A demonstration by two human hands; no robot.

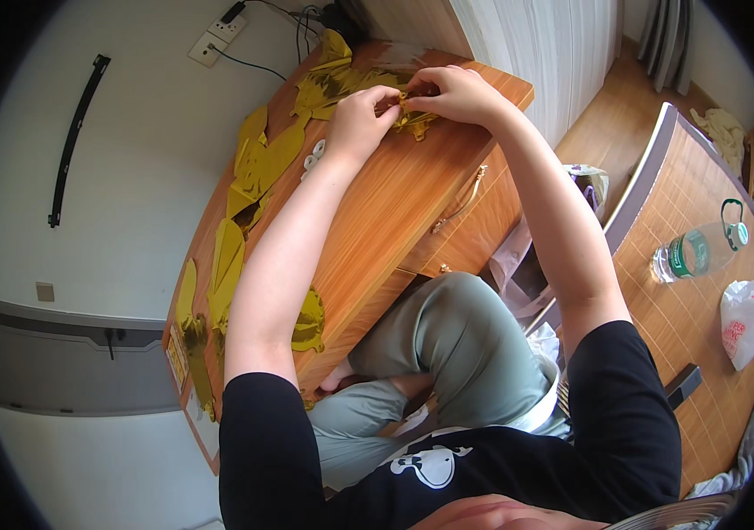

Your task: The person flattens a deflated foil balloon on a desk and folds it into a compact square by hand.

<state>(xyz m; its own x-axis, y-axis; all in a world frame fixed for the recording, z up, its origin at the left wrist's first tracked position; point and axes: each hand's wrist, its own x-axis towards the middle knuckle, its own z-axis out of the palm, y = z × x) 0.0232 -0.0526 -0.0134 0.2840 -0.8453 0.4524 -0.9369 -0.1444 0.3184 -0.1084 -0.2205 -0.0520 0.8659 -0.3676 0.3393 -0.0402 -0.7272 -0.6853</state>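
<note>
At the far end of the wooden desk (386, 212), both my hands meet over a flat gold foil balloon (415, 126). My left hand (361, 119) pinches a small bunched bit of it between thumb and fingers. From the right, my right hand (461, 94) is closed on the same bit, its fingertips almost touching the left ones. The rest of that balloon lies crumpled on the desk under the right hand. More limp gold foil balloons (271, 159) are spread along the wall side. Small white rolls (310, 159) sit beside my left wrist.
A power strip (218, 40) with cables is on the wall by the desk's far left. Drawers (465, 216) face my bent knee. To the right, a mat-topped surface (642, 353) holds a large water bottle (699, 252), a plastic bag (750, 324) and a dark box (683, 386).
</note>
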